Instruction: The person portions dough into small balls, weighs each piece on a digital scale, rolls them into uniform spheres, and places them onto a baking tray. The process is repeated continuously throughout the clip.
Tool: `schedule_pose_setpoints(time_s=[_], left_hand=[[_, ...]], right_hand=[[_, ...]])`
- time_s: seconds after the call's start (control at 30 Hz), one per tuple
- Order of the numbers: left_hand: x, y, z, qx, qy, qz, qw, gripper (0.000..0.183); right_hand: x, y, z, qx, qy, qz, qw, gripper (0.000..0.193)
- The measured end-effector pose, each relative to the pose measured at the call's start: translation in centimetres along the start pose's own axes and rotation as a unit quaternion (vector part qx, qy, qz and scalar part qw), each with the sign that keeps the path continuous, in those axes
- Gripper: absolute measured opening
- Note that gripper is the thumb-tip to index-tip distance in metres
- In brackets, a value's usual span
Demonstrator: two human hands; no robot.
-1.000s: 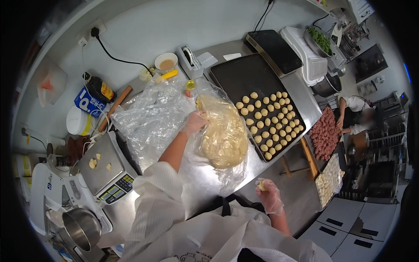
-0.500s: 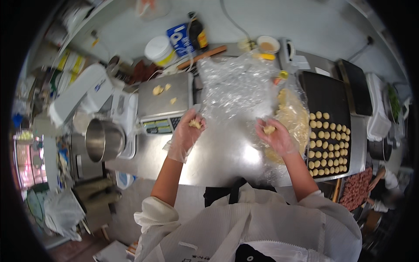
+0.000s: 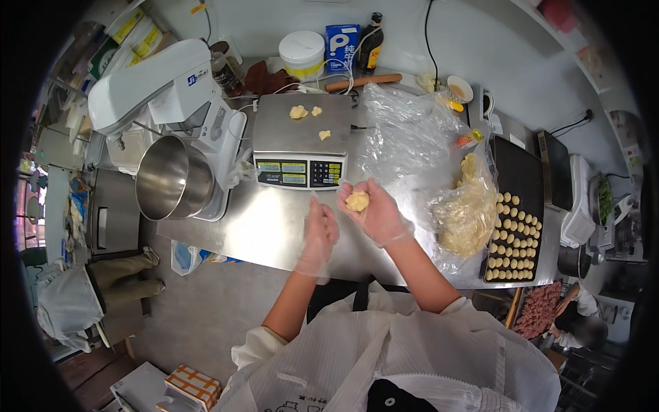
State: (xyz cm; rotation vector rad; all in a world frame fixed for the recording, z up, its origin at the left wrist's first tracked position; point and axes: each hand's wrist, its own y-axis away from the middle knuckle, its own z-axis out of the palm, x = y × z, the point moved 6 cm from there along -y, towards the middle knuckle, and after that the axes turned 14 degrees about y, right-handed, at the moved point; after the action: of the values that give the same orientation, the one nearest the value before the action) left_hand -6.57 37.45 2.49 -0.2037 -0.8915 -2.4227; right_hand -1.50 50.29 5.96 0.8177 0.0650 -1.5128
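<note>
On the upturned palm and fingers of my right hand (image 3: pixel 377 215), in a clear plastic glove, rests a rough lump of dough (image 3: pixel 357 201). Close by on its left, my gloved left hand (image 3: pixel 320 230) is turned on edge with the fingers curled in; whatever they enclose is hidden. Both hands are over the steel table, just in front of the kitchen scale (image 3: pixel 274 134). Three small dough scraps (image 3: pixel 298 112) lie on the scale's plate. To the right sits a large mass of dough (image 3: pixel 467 223) under clear plastic film.
A dark baking tray (image 3: pixel 518 161) with rows of dough balls stands at the right. At left is a stand mixer (image 3: pixel 147 89) with a steel bowl (image 3: pixel 171 180). Crumpled plastic film (image 3: pixel 405 130), a rolling pin (image 3: pixel 364 82) and a bottle (image 3: pixel 371 44) are farther back. Another person works at far right.
My hands have come together from wide apart: the right moved left toward the scale with its dough. The dough seen in my left hand no longer shows there. The view has turned left.
</note>
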Motion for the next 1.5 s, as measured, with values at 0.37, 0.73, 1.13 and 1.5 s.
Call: schedule_pose_setpoints(time_s=[0.37,0.73,1.13,1.5], left_hand=[[8.7,0.2,-6.5,0.084,-0.224,0.049,0.970,0.051],[16.6,-1.9,-15.1,0.217,-0.212,0.029,0.953,0.050],[19.8,-6.0,-15.5,0.191,-0.224,0.048,0.954,0.048],[15.4,-9.4,-16.0,0.160,-0.126,-0.070,0.976,0.032]], right_hand=[[1.7,-7.8,7.7,0.239,0.572,-0.203,0.758,0.017],[-9.9,-20.8,16.3,0.194,0.800,-0.301,0.481,0.044],[-10.8,-28.3,7.3,0.032,0.939,-0.162,0.302,0.012],[-6.6,-19.4,3.1,0.058,0.854,-0.093,0.509,0.009]])
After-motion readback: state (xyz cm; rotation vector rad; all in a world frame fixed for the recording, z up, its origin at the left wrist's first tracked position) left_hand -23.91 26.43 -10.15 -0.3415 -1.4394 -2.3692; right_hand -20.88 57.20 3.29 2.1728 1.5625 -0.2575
